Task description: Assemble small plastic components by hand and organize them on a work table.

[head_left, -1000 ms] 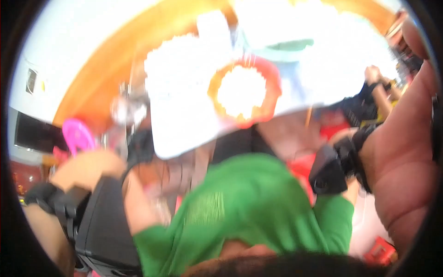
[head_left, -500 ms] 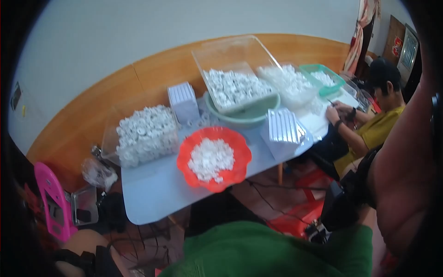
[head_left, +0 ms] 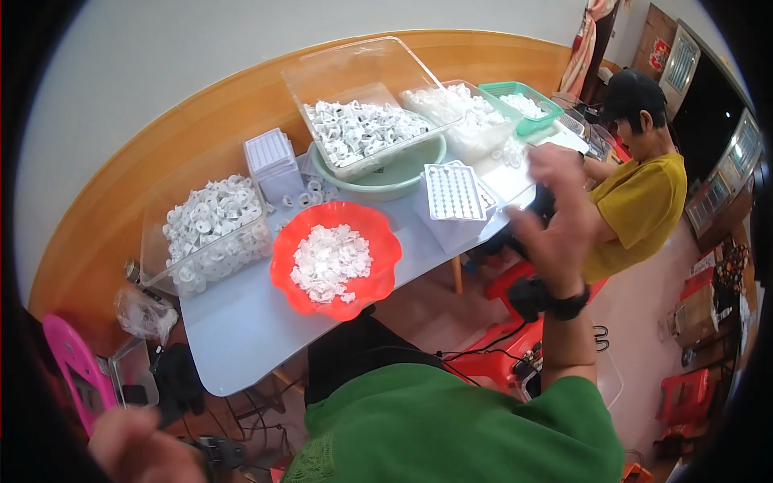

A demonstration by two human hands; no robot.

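Note:
My right hand (head_left: pixel 562 211) is raised in the air at the right, thumb and fingers apart, with nothing seen in it; a black band circles the wrist. It is nearest to a white box with a perforated lid or tray (head_left: pixel 456 193) at the table's right front. Low at the left edge, my left hand (head_left: pixel 141 447) is smeared by motion, so its fingers cannot be made out. A red scalloped bowl (head_left: pixel 283 270) of small white pieces stands at the table's front, touched by neither hand. Behind it to the left, a clear bin (head_left: pixel 233 241) holds white ring-shaped parts.
A second clear bin (head_left: pixel 362 167) of white parts rests tilted on a pale green basin (head_left: pixel 390 189). Another white box (head_left: pixel 272 161) stands behind the bowl. A green basket (head_left: pixel 495 87) is farther right. A person in a yellow shirt (head_left: pixel 636 201) sits at the right. A pink chair (head_left: pixel 68 346) is at left.
My right arm has come down from close to the camera, and its hand now shows. My left hand has risen into the lower left corner. The view has shifted to the right.

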